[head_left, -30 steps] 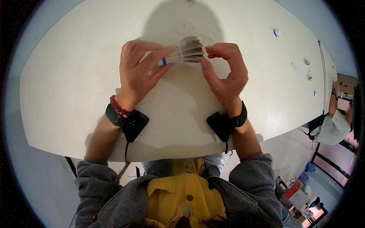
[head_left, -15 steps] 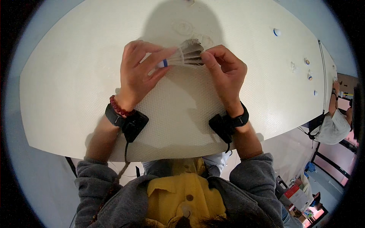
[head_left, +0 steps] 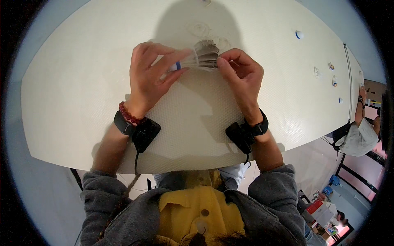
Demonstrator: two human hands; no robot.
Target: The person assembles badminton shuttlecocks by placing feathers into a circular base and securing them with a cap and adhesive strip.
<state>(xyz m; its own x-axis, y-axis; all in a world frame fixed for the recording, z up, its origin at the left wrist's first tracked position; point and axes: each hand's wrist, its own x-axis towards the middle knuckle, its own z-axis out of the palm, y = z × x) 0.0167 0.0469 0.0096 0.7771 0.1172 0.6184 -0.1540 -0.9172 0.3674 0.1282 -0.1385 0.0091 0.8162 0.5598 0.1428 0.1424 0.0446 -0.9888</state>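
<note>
Pinching a feathered shuttlecock (head_left: 201,57) from both ends, the left hand (head_left: 150,78) gripped its cork end and the right hand (head_left: 242,80) clamped the feather skirt. It sat just above the white table (head_left: 82,82), between the hands.

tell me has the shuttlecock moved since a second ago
Yes. The shuttlecock, held by the left hand and right hand, has moved slightly up the white table, toward its far edge.

white table (head_left: 82,82), rounded edge, textured top. small white-and-blue bits (head_left: 299,35) scattered near its far right end. a second person (head_left: 361,135) in a light top at the right edge, beside a dark frame. coloured boxes (head_left: 324,209) on the floor lower right.
</note>
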